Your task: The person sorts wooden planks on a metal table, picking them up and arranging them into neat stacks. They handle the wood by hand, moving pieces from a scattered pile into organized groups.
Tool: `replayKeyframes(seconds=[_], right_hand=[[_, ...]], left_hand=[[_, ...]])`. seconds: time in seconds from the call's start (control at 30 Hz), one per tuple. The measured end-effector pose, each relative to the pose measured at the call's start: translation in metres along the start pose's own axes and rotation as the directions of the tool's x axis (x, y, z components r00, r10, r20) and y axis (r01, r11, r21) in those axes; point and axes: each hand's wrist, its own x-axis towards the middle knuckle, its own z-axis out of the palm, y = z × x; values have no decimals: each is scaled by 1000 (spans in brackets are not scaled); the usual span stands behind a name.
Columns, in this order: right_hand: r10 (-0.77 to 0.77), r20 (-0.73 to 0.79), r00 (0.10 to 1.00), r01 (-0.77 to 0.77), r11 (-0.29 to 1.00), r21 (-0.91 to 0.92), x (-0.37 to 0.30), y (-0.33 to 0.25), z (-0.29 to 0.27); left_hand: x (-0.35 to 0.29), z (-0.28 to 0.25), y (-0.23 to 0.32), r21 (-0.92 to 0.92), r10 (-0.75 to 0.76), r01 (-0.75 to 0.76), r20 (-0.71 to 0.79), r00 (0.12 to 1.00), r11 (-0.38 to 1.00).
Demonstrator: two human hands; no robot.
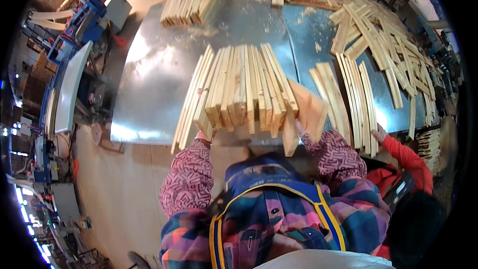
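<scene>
A row of pale wooden slats (246, 84) stands on edge, side by side, at the near edge of the metal table, with uneven near ends. My left hand (204, 136) is closed on the slats at the left end of the row; some slats lean outside it and hide part of its fingers. At the right end my right hand (299, 128) grips the row, mostly covered by a wider board (309, 107) that tilts outward. One slat (290, 137) there sticks out toward me, lower than the others.
The sheet-metal table (149, 79) carries another slat stack (191, 1) at the far left. Loose slats (381, 45) lie heaped at the right. A co-worker's hand (381, 133) in a red sleeve touches more slats (357, 102). Blue machinery (82, 22) stands left.
</scene>
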Motion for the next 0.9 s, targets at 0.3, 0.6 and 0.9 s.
replayKeyframes(seconds=[0.3,0.6,0.9], right_hand=[[139,542,829,-268,949,167,-14,-43,-49],[627,625,465,-875,433,217,31,-66,-18],[350,869,351,-912,-83,402,-18,50,20]], left_hand=[[-68,-56,-168,993,-624,-53,-26,781,-108],[-50,-62,-138,950,-549,-299,205,810,-87],[-24,-19,-98,976,-490,180,-97,866,125]])
